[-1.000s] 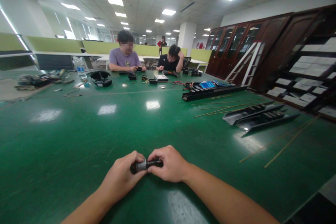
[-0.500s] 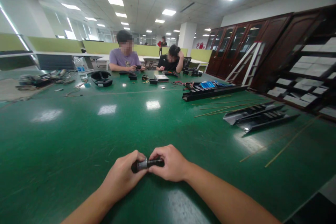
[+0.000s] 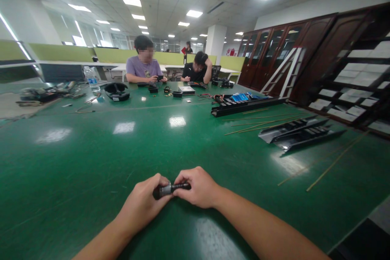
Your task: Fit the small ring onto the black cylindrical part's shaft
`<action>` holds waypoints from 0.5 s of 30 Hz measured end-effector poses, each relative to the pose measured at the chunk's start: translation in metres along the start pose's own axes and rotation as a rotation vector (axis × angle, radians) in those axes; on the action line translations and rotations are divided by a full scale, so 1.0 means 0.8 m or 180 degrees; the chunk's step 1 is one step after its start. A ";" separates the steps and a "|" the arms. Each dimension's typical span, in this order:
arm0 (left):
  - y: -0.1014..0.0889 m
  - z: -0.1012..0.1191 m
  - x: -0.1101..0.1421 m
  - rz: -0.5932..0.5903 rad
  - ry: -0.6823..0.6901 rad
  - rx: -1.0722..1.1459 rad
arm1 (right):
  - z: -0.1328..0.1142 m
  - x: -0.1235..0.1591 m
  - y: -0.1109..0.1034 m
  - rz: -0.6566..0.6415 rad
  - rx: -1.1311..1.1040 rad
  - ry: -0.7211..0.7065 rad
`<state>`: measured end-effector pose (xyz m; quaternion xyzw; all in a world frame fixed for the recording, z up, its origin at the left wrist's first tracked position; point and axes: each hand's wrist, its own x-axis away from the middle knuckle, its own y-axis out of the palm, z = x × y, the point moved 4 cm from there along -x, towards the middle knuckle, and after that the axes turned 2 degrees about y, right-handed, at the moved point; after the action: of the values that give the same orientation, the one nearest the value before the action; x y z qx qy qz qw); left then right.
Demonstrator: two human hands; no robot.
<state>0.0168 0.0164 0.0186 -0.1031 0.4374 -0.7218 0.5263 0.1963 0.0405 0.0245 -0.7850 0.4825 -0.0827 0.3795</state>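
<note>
Low in the middle of the view, both hands hold a short black cylinder with a grey band (image 3: 166,189), which looks like a small flashlight. My left hand (image 3: 143,199) is closed around its thicker end, with thumb and fingers on opposite sides. On the narrower, ringed part, my right hand (image 3: 199,189) pinches with thumb and fingertips. The cylinder lies roughly level, just above the green table (image 3: 146,146). Fingers hide both of its ends in part.
Dark metal channels (image 3: 304,138) and thin rods (image 3: 332,166) lie on the right. Farther back are a long black channel (image 3: 240,107), a black headset (image 3: 116,92), a water bottle (image 3: 91,79) and small electronics. Two people (image 3: 144,63) sit across the table. A stepladder (image 3: 286,73) stands beyond it.
The view has shifted very slightly. Both hands keep their hold on the cylinder, and the right hand has turned a little at the narrow part.
</note>
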 end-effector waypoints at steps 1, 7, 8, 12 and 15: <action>0.000 0.000 0.000 0.0007 -0.0008 0.0004 | 0.001 0.000 0.000 0.0005 0.0041 0.0003; 0.000 -0.003 -0.001 0.0037 -0.0151 0.0003 | 0.003 -0.001 0.000 0.0008 0.0172 -0.0005; 0.000 -0.002 -0.001 0.0049 -0.0159 0.0004 | 0.003 -0.001 0.000 -0.0003 0.0169 -0.0009; -0.002 -0.001 -0.001 0.0092 -0.0136 0.0031 | 0.001 0.000 -0.002 -0.0004 0.0161 -0.0026; -0.002 0.000 0.000 0.0091 -0.0155 0.0048 | 0.001 0.000 -0.004 0.0019 0.0180 -0.0028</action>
<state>0.0154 0.0168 0.0200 -0.1103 0.4205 -0.7147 0.5479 0.1986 0.0415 0.0262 -0.7729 0.4807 -0.0917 0.4039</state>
